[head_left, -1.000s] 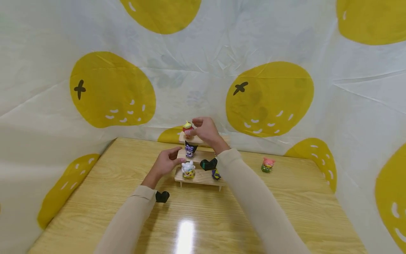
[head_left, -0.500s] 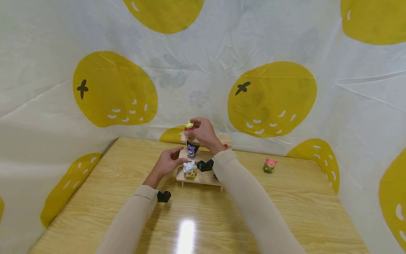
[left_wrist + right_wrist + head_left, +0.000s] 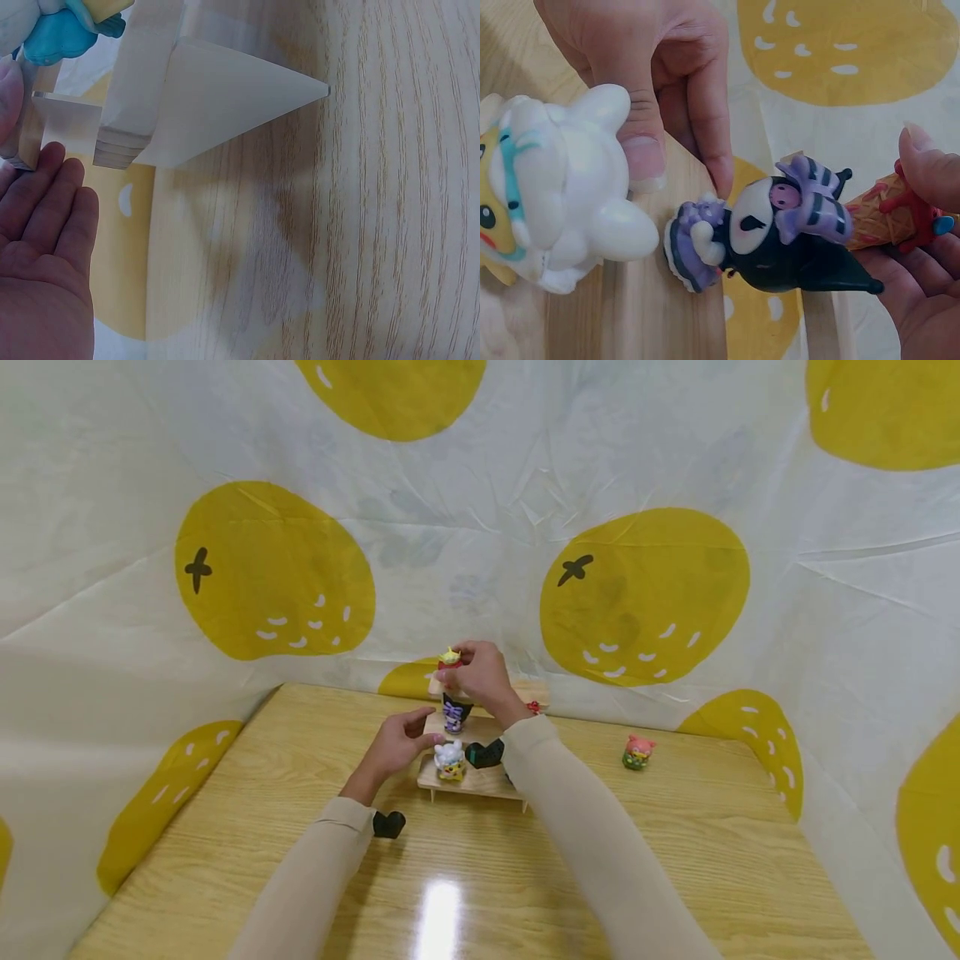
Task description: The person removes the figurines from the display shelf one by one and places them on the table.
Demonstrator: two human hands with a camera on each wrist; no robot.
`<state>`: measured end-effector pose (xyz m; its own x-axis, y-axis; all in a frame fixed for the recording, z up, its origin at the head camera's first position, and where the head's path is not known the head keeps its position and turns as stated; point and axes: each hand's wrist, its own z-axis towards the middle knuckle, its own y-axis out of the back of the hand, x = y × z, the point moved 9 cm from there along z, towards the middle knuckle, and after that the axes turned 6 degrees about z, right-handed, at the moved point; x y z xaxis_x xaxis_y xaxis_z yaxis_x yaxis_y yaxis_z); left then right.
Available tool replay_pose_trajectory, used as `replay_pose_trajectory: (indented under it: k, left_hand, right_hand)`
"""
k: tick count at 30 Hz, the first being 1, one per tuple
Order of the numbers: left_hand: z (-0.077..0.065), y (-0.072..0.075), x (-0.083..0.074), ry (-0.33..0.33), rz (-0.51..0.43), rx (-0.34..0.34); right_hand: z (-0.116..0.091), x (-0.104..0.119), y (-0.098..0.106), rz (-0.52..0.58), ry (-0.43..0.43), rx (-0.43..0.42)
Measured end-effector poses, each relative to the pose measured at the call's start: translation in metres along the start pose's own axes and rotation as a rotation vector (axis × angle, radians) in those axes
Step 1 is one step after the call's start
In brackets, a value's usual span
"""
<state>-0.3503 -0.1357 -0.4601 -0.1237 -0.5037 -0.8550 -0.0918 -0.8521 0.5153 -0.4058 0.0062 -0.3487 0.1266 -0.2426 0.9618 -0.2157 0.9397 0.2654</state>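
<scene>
My right hand holds a small toy figure with a yellow-green top at the left end of the top shelf. In the right wrist view, its waffle-cone base with red drips lies between thumb and fingers. My left hand grips the left end of the middle shelf of a three-tier wooden display stand, thumb on top. On that shelf, near the thumb, stands a black-hooded figure with a purple bow. Below it, on the lowest shelf, sits a yellow figure in a white hood.
A pink and green figure stands on the wooden table, right of the stand. A small red thing shows beside the right forearm; another dark figure is mostly hidden by the sleeve. Patterned cloth hangs behind the stand.
The right hand's fingers have moved left and closed around the cone figure, from which the index finger stood slightly apart. The left hand stays on the shelf. The head view has shifted slightly.
</scene>
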Motion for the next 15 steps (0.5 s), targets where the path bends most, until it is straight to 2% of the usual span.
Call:
replay_pose_trajectory:
  k: [7, 15]
  left_hand:
    - [-0.001, -0.001, 0.0, 0.005, 0.007, -0.005]
    - [-0.001, -0.001, 0.001, 0.012, 0.005, -0.004]
  right_hand:
    - [-0.003, 0.01, 0.006, -0.057, 0.032, -0.012]
    - [-0.004, 0.014, 0.016, -0.045, 0.017, -0.038]
